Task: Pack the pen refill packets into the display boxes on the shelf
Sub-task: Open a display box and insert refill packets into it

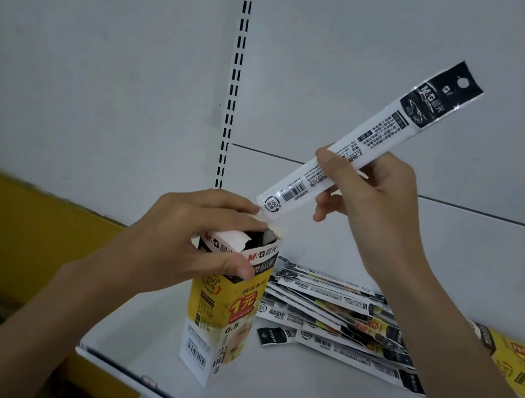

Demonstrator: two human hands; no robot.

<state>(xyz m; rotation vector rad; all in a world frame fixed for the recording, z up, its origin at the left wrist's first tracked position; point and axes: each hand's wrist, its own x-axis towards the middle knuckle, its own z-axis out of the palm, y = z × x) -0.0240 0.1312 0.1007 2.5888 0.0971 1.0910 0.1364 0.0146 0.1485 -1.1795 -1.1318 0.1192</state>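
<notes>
Left hand [192, 239] round box [221, 325], right hand [369, 204] round packet [389, 128]

On the shelf [291, 394], near its front edge, an upright display box [219, 323] under the left hand [185, 238], just right and a little behind it a pile of packets [338, 319], further right a flattened box [518, 366], above the opening one tilted packet [368, 140] in the right hand [375, 200].

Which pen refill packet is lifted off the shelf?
The refill packet pinched by the right hand, tilted above the upright display box; the others lie in a pile on the shelf.
</notes>
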